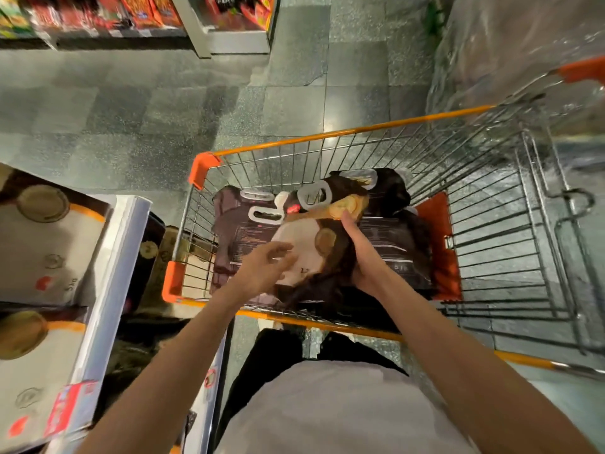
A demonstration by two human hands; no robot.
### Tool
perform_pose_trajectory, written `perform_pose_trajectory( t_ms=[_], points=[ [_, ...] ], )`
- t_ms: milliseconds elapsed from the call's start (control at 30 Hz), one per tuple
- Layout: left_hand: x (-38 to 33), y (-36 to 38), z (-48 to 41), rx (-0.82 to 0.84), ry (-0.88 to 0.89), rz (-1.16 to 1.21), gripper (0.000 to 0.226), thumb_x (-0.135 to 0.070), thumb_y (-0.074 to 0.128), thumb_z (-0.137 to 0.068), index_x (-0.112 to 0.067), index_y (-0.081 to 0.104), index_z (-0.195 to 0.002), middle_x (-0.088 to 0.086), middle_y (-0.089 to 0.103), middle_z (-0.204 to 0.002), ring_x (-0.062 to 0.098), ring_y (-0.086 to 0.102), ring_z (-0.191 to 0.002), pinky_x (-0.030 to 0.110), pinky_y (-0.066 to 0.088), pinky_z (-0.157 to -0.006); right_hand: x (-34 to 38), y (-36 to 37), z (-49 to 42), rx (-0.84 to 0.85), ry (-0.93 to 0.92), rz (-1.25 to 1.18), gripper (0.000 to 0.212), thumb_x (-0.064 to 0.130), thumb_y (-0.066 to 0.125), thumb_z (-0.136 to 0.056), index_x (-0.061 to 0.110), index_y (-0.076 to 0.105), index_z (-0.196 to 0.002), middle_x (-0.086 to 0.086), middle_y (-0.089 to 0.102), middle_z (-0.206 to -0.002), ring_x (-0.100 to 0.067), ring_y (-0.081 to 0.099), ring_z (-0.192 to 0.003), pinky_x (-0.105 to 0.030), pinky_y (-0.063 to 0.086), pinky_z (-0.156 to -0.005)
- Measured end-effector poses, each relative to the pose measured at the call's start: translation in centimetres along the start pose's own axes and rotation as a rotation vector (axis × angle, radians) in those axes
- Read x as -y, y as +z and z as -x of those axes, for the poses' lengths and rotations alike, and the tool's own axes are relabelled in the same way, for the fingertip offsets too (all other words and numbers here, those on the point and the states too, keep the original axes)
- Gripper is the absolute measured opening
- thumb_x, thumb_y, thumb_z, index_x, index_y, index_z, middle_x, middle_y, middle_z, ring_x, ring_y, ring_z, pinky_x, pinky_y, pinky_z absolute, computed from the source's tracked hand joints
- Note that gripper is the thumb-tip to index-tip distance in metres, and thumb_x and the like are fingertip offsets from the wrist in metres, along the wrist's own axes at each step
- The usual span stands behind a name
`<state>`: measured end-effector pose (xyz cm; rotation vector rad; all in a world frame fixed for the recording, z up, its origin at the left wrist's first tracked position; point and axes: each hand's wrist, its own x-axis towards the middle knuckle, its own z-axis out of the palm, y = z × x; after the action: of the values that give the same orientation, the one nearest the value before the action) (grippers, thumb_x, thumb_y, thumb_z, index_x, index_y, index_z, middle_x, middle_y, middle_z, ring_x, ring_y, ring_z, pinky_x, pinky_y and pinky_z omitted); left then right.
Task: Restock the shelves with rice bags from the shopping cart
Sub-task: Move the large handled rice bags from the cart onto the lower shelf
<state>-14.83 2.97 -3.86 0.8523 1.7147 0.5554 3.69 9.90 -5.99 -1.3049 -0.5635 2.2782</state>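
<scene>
Above, the right hand point(357, 253) grips the side of the top rice bag point(311, 247) in the shopping cart point(360, 129), while the left hand point(265, 263) hovers open over its face, apparently not yet gripping. A sound lift would likely need the left hand under the near edge. White-and-brown, with a plastic carry handle, the bag lies tilted on darker bags point(235, 234); the shelf point(108, 290) stands left.
</scene>
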Motion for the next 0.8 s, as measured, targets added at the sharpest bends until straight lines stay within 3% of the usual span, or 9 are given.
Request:
perform_pose_trajectory(
  t_ms=[100,167,267,333,433,533,600,733,800],
  points=[
    [1.8,1.1,-1.6,-0.022,-0.046,-0.045,0.029,-0.016,0.067,-0.094,-0.007,0.064,-0.121,0.01,0.067,-0.109,0.019,0.063,-0.087,0.043,0.055,-0.091,-0.3,-3.9,0.5,-0.166,-0.003,0.026,0.054,0.049,0.072,-0.081,0.019,0.064,-0.126,-0.006,0.071,-0.117,-0.025,0.07,-0.103,-0.038,0.057,-0.085],
    [2.4,1.4,-2.6,-0.117,-0.083,-0.035,0.028,-0.013,0.067,-0.092,-0.007,0.066,-0.12,0.006,0.067,-0.101,0.02,0.065,-0.089,0.037,0.053,-0.09,-0.5,-5.5,0.4,-0.288,0.008,0.061,0.056,0.04,0.08,-0.077,0.018,0.063,-0.125,-0.005,0.073,-0.112,-0.025,0.071,-0.099,-0.036,0.057,-0.078],
    [2.8,1.1,-3.8,-0.239,-0.113,-0.118,0.029,-0.026,0.067,-0.091,-0.015,0.067,-0.117,0.003,0.07,-0.107,0.023,0.065,-0.105,0.035,0.05,-0.096,-0.4,-6.2,0.1,-0.363,0.011,0.188,0.055,0.034,0.083,-0.075,0.015,0.063,-0.122,-0.007,0.072,-0.112,-0.024,0.069,-0.098,-0.036,0.057,-0.079],
    [2.8,0.8,-4.5,-0.22,-0.174,-0.14,0.031,-0.037,0.063,-0.093,-0.015,0.066,-0.115,0.004,0.069,-0.106,0.024,0.063,-0.104,0.034,0.048,-0.09,-0.2,-6.5,-0.1,-0.416,0.002,0.26,0.06,0.037,0.085,-0.07,0.014,0.063,-0.121,-0.004,0.072,-0.109,-0.022,0.068,-0.097,-0.037,0.057,-0.084],
    [3.1,0.4,-5.5,-0.123,-0.279,-0.039,0.035,-0.047,0.055,-0.096,-0.014,0.066,-0.094,0.009,0.065,-0.105,0.027,0.059,-0.098,0.039,0.046,-0.09,-0.2,-6.9,-0.3,-0.48,-0.012,0.39,0.063,0.045,0.086,-0.065,0.013,0.066,-0.115,-0.002,0.072,-0.103,-0.018,0.068,-0.093,-0.034,0.056,-0.084],
    [3.7,0.3,-6.5,-0.068,-0.314,0.018,0.051,-0.053,0.053,-0.096,-0.006,0.067,-0.109,0.008,0.06,-0.114,0.025,0.054,-0.102,0.039,0.042,-0.093,-0.3,-7.0,-0.2,-0.526,-0.019,0.452,0.063,0.048,0.086,-0.065,0.013,0.067,-0.114,-0.002,0.07,-0.104,-0.019,0.066,-0.096,-0.035,0.055,-0.086],
    [3.8,0.1,-7.1,-0.033,-0.3,-0.021,0.049,-0.057,0.055,-0.094,-0.01,0.067,-0.099,0.009,0.061,-0.112,0.026,0.056,-0.102,0.037,0.043,-0.09,-0.5,-6.7,-0.2,-0.554,-0.019,0.438,0.059,0.047,0.086,-0.066,0.014,0.066,-0.11,-0.002,0.069,-0.104,-0.019,0.065,-0.096,-0.036,0.055,-0.087],
    [4.3,-0.4,-8.2,0.006,-0.282,-0.01,0.053,-0.064,0.06,-0.085,-0.011,0.066,-0.086,0.01,0.069,-0.102,0.028,0.063,-0.095,0.039,0.05,-0.083,-1.0,-5.6,0.0,-0.533,-0.048,0.336,0.044,0.035,0.086,-0.069,0.021,0.064,-0.104,0.005,0.069,-0.098,-0.011,0.065,-0.088,-0.026,0.052,-0.068],
    [4.5,-0.5,-8.3,0.017,-0.293,0.035,0.052,-0.065,0.059,-0.087,-0.013,0.066,-0.084,0.006,0.069,-0.095,0.026,0.063,-0.092,0.04,0.05,-0.087,-0.9,-5.0,0.2,-0.498,-0.039,0.324,0.045,0.032,0.086,-0.07,0.021,0.065,-0.108,0.003,0.071,-0.101,-0.014,0.068,-0.091,-0.027,0.053,-0.069]
  ],
)
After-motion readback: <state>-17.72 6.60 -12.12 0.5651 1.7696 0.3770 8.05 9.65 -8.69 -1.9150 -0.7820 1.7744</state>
